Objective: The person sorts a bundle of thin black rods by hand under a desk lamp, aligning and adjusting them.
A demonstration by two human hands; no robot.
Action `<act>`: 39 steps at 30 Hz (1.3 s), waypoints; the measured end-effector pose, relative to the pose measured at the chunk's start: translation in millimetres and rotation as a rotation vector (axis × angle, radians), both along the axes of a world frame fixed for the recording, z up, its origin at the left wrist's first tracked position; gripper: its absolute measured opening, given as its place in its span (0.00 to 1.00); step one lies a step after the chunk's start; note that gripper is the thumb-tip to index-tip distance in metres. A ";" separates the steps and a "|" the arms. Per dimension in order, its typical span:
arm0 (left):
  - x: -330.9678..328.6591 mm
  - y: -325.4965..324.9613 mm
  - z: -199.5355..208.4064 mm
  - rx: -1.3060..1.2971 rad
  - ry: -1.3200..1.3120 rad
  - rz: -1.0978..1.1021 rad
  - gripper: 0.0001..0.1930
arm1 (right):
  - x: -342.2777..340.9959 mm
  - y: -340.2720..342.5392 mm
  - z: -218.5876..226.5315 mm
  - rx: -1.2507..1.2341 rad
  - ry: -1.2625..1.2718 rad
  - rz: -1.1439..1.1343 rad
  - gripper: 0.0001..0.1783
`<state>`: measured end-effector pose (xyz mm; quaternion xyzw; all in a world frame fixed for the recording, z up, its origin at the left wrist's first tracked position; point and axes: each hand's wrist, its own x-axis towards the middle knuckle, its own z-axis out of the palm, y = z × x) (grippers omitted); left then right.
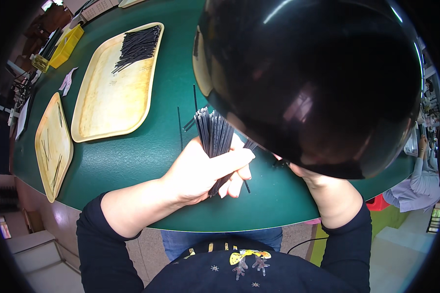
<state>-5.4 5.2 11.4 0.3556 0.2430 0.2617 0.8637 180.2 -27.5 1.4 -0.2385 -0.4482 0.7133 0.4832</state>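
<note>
My left hand (193,168) is closed around a thick bundle of thin black rods (214,132), its thumb lying across them. The bundle stands nearly upright, with pale tips at its upper end. A few loose black rods (179,128) lie on the green table just beyond this hand, and more dark ends show to its right. Most of my right hand (305,173) is hidden under a large glossy black dome (318,78). Only its wrist edge and a bit of a finger show, near some small dark pieces (280,163); whether it grips them is hidden.
On the green table (127,166) at the left lies a large cream tray (107,97) with a pile of black rods (138,46). A smaller cream tray (53,146) holds several thin rods. A yellow bin (66,46) stands far left. Another person (418,185) sits at the far right.
</note>
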 end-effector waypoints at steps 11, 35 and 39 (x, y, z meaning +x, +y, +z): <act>-1.1 3.1 -5.2 -0.104 -0.049 -0.040 0.05 | 0.4 -3.3 16.5 -0.130 0.006 0.064 0.26; 8.3 6.9 -29.4 0.812 0.141 0.223 0.06 | 57.7 41.8 5.9 -0.028 -0.282 -0.166 0.20; 3.7 10.3 -23.2 0.616 0.063 0.128 0.07 | 43.4 42.5 5.1 0.056 -0.304 -0.171 0.19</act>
